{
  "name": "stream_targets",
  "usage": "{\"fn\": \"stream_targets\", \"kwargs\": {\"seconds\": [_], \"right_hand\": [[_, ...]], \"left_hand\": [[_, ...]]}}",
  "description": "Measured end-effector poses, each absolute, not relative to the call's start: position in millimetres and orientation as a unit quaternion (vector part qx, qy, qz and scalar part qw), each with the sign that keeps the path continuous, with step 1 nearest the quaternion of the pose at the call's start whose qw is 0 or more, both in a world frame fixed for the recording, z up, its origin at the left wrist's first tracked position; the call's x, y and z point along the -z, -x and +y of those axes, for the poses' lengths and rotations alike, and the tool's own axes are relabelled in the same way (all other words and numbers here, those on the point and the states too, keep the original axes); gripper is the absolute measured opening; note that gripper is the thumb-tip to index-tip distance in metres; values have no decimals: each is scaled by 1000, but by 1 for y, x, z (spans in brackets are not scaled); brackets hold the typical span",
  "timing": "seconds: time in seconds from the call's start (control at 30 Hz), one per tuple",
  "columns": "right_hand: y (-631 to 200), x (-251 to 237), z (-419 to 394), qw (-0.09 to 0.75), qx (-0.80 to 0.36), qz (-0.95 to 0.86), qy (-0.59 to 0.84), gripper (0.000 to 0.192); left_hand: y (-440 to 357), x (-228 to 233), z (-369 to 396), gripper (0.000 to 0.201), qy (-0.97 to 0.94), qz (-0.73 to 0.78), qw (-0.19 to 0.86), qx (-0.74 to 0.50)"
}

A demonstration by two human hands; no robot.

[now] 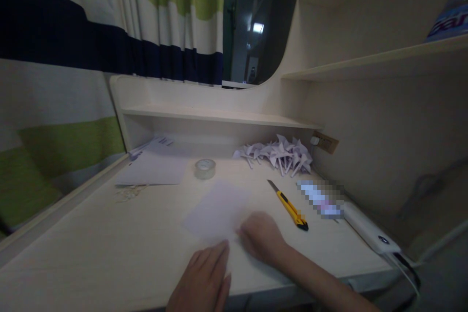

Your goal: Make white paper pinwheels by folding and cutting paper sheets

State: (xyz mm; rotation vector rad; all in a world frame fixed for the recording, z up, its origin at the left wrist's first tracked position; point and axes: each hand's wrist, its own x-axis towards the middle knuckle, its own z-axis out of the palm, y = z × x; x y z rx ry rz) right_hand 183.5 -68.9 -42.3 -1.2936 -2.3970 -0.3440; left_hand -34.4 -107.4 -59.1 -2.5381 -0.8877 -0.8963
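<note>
A square sheet of pale paper [218, 209] lies flat on the light wooden desk [91, 243] in front of me. My left hand [204, 278] rests flat on the desk at the sheet's near edge, fingers together. My right hand [261, 236] is blurred and presses on the sheet's near right corner; whether it pinches the paper I cannot tell. A yellow and black utility knife [290, 205] with its blade out lies just right of the sheet.
A roll of clear tape [205, 168] stands behind the sheet. A stack of white papers [153, 165] lies at the back left. A heap of folded paper cranes [280, 155] sits at the back right near a wall socket [325, 142]. A white power strip [367, 231] runs along the right edge.
</note>
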Motion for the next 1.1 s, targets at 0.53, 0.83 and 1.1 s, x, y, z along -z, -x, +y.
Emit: {"fn": "stream_targets", "kwargs": {"seconds": [0.53,0.83,1.1], "right_hand": [[-178,24,-45,-10,176,-946,272,14],[-208,20,-1,-75,192,-921,331,12],[-228,16,25,-82,189,-905,373,13]], "left_hand": [[34,64,-107,35,878,-309,172,323],[34,59,-105,33,879,-282,246,295],[36,60,-105,32,870,-285,268,301]]}}
